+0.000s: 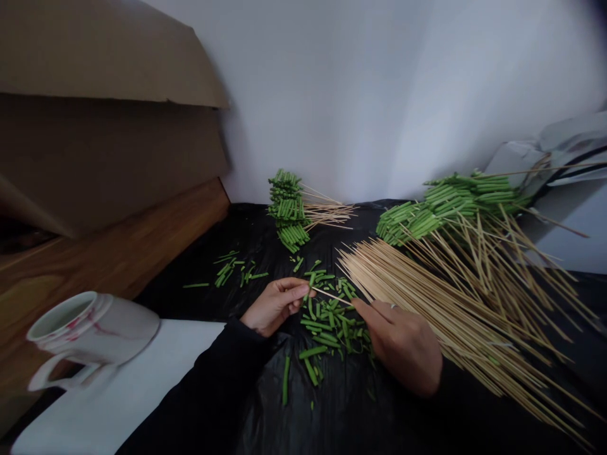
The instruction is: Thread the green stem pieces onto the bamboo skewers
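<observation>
My left hand (275, 304) pinches a short piece of green bean (312, 279) between thumb and fingers. Held in my right hand (403, 341) is a thin bamboo skewer (334, 296), its far end meeting the bean piece at my left fingertips. I cannot make out whether the tip has pierced it. Below both hands lies a loose heap of cut green bean pieces (327, 325) on black plastic sheeting (279, 430). Just right of my right hand, a big bundle of bare skewers (408, 284) lies slanting.
Skewers threaded with beans (290, 212) lie stacked by the wall, with a larger pile of threaded skewers (446, 205) at the right. More bean pieces (227, 272) are scattered to the left. A white mug (114, 328) stands front left, near a cardboard box (118, 151).
</observation>
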{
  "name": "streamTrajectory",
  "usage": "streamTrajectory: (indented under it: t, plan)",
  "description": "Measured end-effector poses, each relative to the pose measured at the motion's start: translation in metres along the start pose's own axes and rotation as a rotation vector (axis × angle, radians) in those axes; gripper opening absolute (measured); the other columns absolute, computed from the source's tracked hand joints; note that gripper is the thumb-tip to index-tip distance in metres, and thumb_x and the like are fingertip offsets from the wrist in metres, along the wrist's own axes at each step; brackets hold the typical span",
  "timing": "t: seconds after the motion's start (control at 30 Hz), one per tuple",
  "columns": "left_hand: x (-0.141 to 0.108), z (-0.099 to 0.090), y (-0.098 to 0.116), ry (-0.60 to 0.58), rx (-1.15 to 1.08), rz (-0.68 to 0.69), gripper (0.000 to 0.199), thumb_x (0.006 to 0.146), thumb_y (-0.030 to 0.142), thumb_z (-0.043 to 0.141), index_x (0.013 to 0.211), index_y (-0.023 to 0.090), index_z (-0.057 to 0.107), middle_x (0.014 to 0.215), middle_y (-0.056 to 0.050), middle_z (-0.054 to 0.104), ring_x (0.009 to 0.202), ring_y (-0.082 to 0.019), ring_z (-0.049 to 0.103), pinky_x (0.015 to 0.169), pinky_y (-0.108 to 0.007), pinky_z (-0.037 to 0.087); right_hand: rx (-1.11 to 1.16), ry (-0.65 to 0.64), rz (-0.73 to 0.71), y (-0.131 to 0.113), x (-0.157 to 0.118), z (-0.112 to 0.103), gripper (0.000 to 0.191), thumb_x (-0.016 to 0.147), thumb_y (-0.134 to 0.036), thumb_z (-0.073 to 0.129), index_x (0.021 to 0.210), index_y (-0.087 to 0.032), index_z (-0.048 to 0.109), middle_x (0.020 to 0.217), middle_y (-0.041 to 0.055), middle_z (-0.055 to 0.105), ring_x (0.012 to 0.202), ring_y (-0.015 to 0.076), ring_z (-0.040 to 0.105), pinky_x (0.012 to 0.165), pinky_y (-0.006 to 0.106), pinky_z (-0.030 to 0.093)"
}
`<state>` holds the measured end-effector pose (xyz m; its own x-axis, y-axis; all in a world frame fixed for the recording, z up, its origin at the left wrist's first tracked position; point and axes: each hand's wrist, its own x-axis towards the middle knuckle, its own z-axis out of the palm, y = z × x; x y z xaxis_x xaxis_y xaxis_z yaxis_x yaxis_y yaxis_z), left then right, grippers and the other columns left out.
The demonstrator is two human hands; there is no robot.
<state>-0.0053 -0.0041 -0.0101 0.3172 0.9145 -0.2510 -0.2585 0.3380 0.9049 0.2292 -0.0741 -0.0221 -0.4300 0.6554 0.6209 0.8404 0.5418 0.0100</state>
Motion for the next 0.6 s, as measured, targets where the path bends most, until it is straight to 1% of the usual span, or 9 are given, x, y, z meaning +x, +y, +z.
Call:
streamTrajectory:
  t: [0.2, 0.33, 0.47, 0.53, 0.6]
  plan:
    - [-0.001, 0.001, 0.0, -0.007, -0.011, -0.015, 0.022, 0.062, 0.024, 0.084, 0.074, 0.01, 0.072, 0.075, -0.007, 0.069, 0.048, -0.001, 0.043, 0.044, -0.014, 0.031, -0.004, 0.041, -0.009, -0.003, 0.001, -0.001, 0.033, 0.087, -0.007, 0.041, 0.111, -0.013, 0.062, 0.069, 0.0006, 0.056, 0.056, 0.0121, 0.047, 0.054, 0.03, 0.03]
    - [-0.002, 0.005, -0.001, 0.005, -0.039, -0.019, 0.021, 0.061, 0.022, 0.084, 0.074, 0.009, 0.072, 0.073, -0.007, 0.068, 0.047, -0.001, 0.043, 0.043, -0.013, 0.032, 0.0, 0.038, 0.003, -0.004, 0.001, -0.001, 0.033, 0.086, -0.007, 0.04, 0.109, -0.013, 0.063, 0.069, 0.001, 0.057, 0.056, 0.0117, 0.046, 0.054, 0.029, 0.03]
    - [-0.003, 0.009, 0.0, 0.022, -0.048, -0.014, 0.02, 0.061, 0.021, 0.084, 0.073, 0.009, 0.072, 0.072, -0.006, 0.067, 0.047, -0.001, 0.043, 0.043, -0.013, 0.032, 0.01, 0.041, 0.018, -0.005, 0.0, 0.001, 0.034, 0.086, -0.006, 0.039, 0.11, -0.013, 0.062, 0.069, 0.0013, 0.058, 0.057, 0.0119, 0.049, 0.053, 0.028, 0.032]
    - [-0.004, 0.01, 0.0, 0.031, -0.05, -0.013, 0.021, 0.061, 0.02, 0.084, 0.073, 0.008, 0.072, 0.072, -0.006, 0.067, 0.047, -0.001, 0.043, 0.043, -0.013, 0.033, 0.035, 0.023, 0.046, -0.006, 0.0, 0.001, 0.033, 0.086, -0.007, 0.039, 0.109, -0.014, 0.062, 0.07, 0.0012, 0.059, 0.057, 0.012, 0.05, 0.053, 0.028, 0.032]
    - [-0.004, 0.011, 0.0, 0.037, -0.048, -0.015, 0.022, 0.06, 0.02, 0.084, 0.073, 0.008, 0.072, 0.072, -0.006, 0.067, 0.048, -0.001, 0.043, 0.043, -0.013, 0.033, 0.098, -0.023, 0.096, -0.007, 0.0, 0.001, 0.032, 0.087, -0.009, 0.039, 0.107, -0.016, 0.062, 0.071, 0.0012, 0.06, 0.059, 0.0122, 0.053, 0.055, 0.027, 0.034]
